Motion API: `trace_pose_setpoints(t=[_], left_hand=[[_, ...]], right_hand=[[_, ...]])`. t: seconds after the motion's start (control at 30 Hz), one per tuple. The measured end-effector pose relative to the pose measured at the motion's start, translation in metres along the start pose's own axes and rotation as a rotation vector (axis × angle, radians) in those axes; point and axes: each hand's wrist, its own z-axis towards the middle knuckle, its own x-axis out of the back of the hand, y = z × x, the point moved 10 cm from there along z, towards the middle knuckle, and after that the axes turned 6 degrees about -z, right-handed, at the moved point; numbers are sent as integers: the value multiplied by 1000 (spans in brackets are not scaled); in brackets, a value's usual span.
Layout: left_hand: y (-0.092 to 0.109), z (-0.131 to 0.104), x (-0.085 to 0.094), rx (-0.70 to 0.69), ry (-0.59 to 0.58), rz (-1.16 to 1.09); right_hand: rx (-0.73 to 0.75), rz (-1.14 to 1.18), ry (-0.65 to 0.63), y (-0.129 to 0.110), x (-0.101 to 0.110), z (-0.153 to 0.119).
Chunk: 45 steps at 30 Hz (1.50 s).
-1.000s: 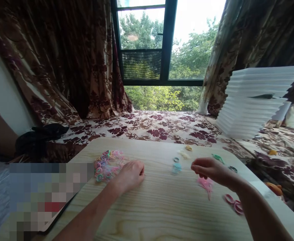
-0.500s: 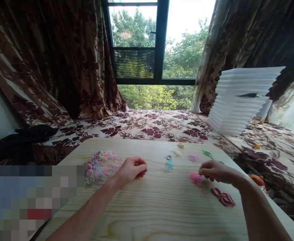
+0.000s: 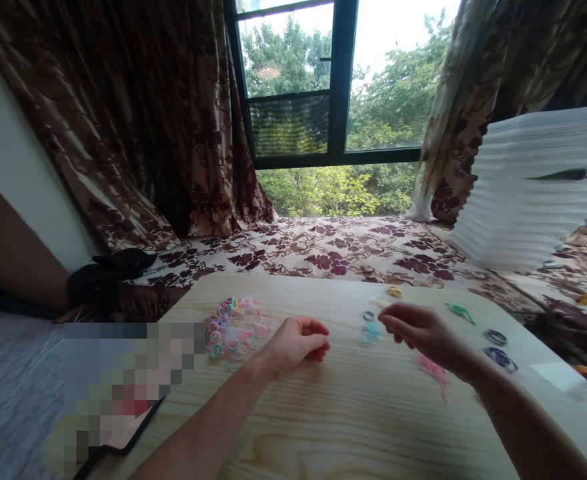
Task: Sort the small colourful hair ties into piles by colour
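Note:
On the pale wooden table (image 3: 293, 427), my left hand (image 3: 301, 343) is closed with its fingers curled; what they hold, if anything, is too small to make out. Just left of it lies a mixed pile of coloured bands (image 3: 233, 330). My right hand (image 3: 413, 327) is over the right half, thumb and fingers pinched together, its contents hidden. Near its fingertips are a light blue bunch (image 3: 371, 333) and a dark teal ring (image 3: 368, 316). A yellow band (image 3: 394, 292) lies behind it, and a pink bunch (image 3: 433, 373) shows partly below the hand.
Green bands (image 3: 460, 311), a dark ring (image 3: 496, 337) and dark purple bands (image 3: 500, 359) lie on the right. A tall white stack (image 3: 538, 193) stands beyond the table. At the left edge is a blurred-out screen (image 3: 123, 393). A window and curtains are behind.
The view has turned left, shifting everything rightward. My right hand has moved left from the pink bunch toward the light blue one. My left hand stays curled beside the pile.

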Motion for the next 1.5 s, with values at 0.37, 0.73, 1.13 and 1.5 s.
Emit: trace_pose_setpoints(t=[0.37,0.73,1.13,1.5], left_hand=[[2,-8,-13,3,-69,31],[-1,-7,-7,45,-26,101],[-3,-14,-15,67,-142,384],[-8,-13,-13,131,-136,238]], right_hand=[[20,223,-193,-23,-85,-3],[25,215,-198,-23,-86,-3],[-53,299,-266,-14,-97,-5],[-43,358,-233,-20,-89,-6]])
